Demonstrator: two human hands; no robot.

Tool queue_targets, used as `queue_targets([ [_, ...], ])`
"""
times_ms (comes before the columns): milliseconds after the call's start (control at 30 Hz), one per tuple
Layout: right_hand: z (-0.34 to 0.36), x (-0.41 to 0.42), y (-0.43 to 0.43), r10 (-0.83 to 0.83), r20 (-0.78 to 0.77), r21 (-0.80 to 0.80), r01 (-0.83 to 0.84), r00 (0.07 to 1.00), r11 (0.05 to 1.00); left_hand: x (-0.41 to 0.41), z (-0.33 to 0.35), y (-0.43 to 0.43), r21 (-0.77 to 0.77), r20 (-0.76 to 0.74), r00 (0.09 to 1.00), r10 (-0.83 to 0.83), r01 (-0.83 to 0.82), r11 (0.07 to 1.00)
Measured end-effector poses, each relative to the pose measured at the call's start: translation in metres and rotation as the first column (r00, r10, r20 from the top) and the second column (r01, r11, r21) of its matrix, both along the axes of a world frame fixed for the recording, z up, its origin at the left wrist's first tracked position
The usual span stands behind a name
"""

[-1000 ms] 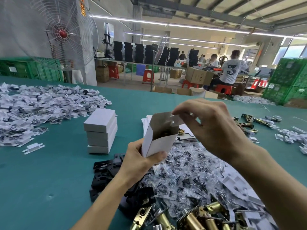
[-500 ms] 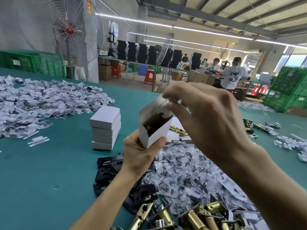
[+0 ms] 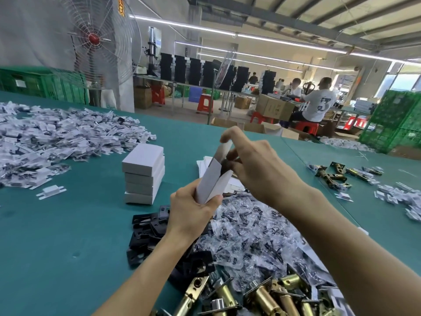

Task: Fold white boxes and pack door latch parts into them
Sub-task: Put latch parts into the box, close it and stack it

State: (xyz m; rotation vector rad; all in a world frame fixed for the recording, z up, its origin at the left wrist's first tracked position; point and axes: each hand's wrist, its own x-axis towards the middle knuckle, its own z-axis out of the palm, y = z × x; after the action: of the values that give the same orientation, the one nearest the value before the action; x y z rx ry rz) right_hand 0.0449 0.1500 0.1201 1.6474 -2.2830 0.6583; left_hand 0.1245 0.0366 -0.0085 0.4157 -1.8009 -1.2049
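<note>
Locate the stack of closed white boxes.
In the head view, the stack of white boxes stands left of centre on the green table, just left of the left hand gripping the open box, behind the black plates.

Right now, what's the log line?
left hand: grips white box | right hand: pinches top flap | box: not yet closed

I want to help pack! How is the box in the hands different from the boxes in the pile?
The held box is open on top; the stacked boxes are closed. The held box is tilted in the left hand, right hand pinching its flap; the stacked boxes lie flat on the table. Both are white.
</note>
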Motion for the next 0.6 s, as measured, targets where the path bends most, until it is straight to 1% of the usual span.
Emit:
queue_targets([
  [67, -0.004, -0.003, 0.001, 0.006, -0.025, -0.01, -0.006, 1.0, 1.0, -0.001, -0.002, -0.002, 0.023, 0.014, 1.0, 0.001, -0.002, 1.0],
  [167, -0.011, -0.007, 0.008, 0.01, -0.043, -0.203, -0.019, 0.999, 0.979, -0.001, 0.0, -0.005, 0.048, 0.016, 0.999, 0.048, -0.049, 0.998],
  [200, -0.014, -0.008, 0.01, 0.003, -0.022, -0.256, -0.009, 1.0, 0.967, -0.001, 0.001, -0.007, 0.069, 0.008, 0.997, 0.07, -0.071, 0.995],
  [233, -0.019, -0.01, 0.011, -0.019, 0.013, -0.269, 0.022, 1.0, 0.963, 0.001, 0.003, -0.01, 0.115, -0.007, 0.996, 0.088, -0.087, 0.99],
  [267, -0.024, -0.012, 0.011, -0.049, 0.062, -0.234, 0.063, 0.997, 0.97, 0.002, 0.005, -0.015, 0.17, -0.027, 0.994, 0.103, -0.096, 0.981],
  [300, -0.03, -0.013, 0.009, -0.077, 0.116, -0.153, 0.095, 0.99, 0.984, 0.004, 0.007, -0.019, 0.219, -0.044, 0.992, 0.119, -0.106, 0.97],
  [367, -0.047, -0.013, 0.004, -0.111, 0.191, 0.109, 0.091, 0.975, 0.99, 0.008, 0.012, -0.029, 0.269, -0.07, 0.986, 0.154, -0.13, 0.954],
  [433, -0.068, -0.009, -0.004, -0.109, 0.179, 0.355, 0.039, 0.978, 0.934, 0.012, 0.017, -0.036, 0.291, -0.1, 0.979, 0.178, -0.143, 0.946],
  [467, -0.078, -0.007, -0.008, -0.1, 0.157, 0.423, 0.025, 0.982, 0.906, 0.013, 0.02, -0.039, 0.291, -0.111, 0.977, 0.183, -0.144, 0.946],
  [500, -0.087, -0.003, -0.013, -0.09, 0.141, 0.457, 0.016, 0.986, 0.889, 0.014, 0.022, -0.041, 0.283, -0.117, 0.976, 0.181, -0.142, 0.948],
  [600, -0.107, 0.008, -0.033, -0.049, 0.096, 0.489, -0.005, 0.994, 0.872, 0.018, 0.027, -0.044, 0.244, -0.11, 0.982, 0.151, -0.12, 0.962],
])
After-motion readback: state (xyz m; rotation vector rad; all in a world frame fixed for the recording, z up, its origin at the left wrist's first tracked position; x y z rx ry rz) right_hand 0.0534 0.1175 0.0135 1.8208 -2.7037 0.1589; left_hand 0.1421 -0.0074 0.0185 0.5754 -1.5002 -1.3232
